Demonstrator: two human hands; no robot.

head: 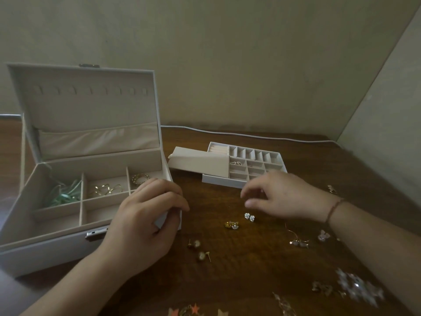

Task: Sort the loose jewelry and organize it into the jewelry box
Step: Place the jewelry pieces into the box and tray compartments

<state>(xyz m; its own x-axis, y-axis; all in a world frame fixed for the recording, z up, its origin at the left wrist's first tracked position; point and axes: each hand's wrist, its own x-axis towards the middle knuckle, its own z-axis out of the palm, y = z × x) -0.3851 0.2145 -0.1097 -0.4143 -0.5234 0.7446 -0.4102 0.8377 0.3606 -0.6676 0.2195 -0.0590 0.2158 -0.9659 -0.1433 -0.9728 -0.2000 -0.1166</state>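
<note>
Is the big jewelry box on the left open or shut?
Open. The jewelry box has its lid standing upright behind it, and its compartments show, with a gold chain in one.

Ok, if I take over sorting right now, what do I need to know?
Left hand grips the front right corner of the open box. Right hand hovers over the table, holding nothing.
Done: green ribbon, gold chain and gold bracelet sit in box compartments; one piece lies in the tray.
Left: white flower studs, pearl studs, snowflake brooch and other loose pieces on the table.
</note>
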